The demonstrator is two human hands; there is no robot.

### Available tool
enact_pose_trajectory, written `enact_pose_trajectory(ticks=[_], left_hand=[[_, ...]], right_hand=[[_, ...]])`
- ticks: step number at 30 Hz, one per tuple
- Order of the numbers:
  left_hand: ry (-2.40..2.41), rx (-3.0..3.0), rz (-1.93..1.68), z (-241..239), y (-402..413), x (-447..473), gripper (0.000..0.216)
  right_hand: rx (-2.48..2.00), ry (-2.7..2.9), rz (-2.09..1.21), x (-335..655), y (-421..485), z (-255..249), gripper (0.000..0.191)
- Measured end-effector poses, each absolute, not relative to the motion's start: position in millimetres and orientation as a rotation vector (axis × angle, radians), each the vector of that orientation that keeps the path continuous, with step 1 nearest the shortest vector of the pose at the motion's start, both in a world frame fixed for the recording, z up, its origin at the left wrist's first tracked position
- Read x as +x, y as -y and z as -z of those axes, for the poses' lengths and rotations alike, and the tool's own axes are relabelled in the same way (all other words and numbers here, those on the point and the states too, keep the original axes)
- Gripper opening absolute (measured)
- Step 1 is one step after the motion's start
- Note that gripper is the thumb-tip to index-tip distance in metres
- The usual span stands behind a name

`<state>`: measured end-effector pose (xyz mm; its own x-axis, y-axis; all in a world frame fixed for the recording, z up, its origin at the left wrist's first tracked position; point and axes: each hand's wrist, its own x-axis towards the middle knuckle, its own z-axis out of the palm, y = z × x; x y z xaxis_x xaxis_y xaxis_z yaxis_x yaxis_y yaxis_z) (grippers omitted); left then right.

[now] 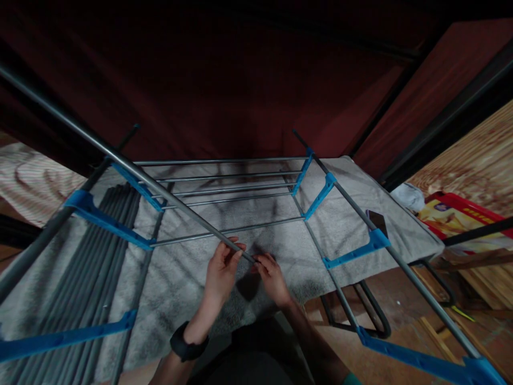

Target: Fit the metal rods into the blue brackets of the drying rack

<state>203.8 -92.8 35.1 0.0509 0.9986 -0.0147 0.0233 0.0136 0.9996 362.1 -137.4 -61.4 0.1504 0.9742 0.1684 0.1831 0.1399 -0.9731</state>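
A long grey metal tube (176, 202) slants from the upper left down to my two hands. My left hand (223, 267) is closed around it a little above its lower end. At that end, the fingers of my right hand (272, 277) pinch the tube tip. Around my hands stands a partly built rack frame of grey tubes, joined by blue plastic brackets (356, 250) on the right and more blue brackets (108, 222) on the left. Several crossbars (232, 188) span the far part of the frame.
Several loose grey tubes (86, 278) lie side by side at the left on the grey cloth-covered table (188, 299). A phone (377, 220) rests near the right edge. Beyond it are a red and yellow box (460, 214) and a black metal chair frame (377, 310). Dark red fabric (240, 96) hangs behind.
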Motion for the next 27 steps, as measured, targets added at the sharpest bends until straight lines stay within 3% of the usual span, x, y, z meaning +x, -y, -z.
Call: enact_pose_trajectory(ticks=[11, 21, 27], left_hand=[[-1.208, 1.377, -1.051, -14, 106, 206, 0.031], [-1.222, 1.434, -1.029, -2, 109, 205, 0.026], [-1.263, 1.535, -0.988, -8, 106, 196, 0.018]], right_hand=[[-1.197, 1.041, -1.087, 336, 132, 46, 0.007], [-1.190, 0.928, -1.098, 323, 131, 46, 0.020], [-1.261, 1.093, -1.019, 332, 133, 46, 0.014]])
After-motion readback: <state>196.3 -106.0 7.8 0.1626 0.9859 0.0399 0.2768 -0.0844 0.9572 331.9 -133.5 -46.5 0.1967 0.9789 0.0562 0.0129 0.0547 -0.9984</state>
